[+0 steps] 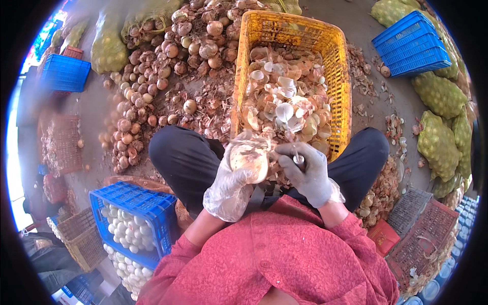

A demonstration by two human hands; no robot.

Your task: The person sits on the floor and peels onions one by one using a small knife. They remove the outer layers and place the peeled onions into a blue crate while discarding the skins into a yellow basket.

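Note:
My left hand (229, 180), in a thin clear glove over a pale one, is closed around an onion (250, 163). The onion's lower side is pale and bare, and brown skin clings to its upper side. Close beside it on the right, my right hand (308, 175) in a grey glove is closed around a small knife (299, 159). Only the knife's round metal end and a thin shiny strip show; the rest is hidden by the fingers. Both hands are in front of my chest, at the near edge of a yellow crate (341, 91) holding loose onion skins (284, 94).
Unpeeled onions (137, 96) lie heaped on the floor, far left. A blue crate (170, 206) of peeled white onions (129, 229) stands near left. Net sacks (439, 145) and another blue crate (410, 43) line the right. Fallen skins (378, 188) lie beside my right knee.

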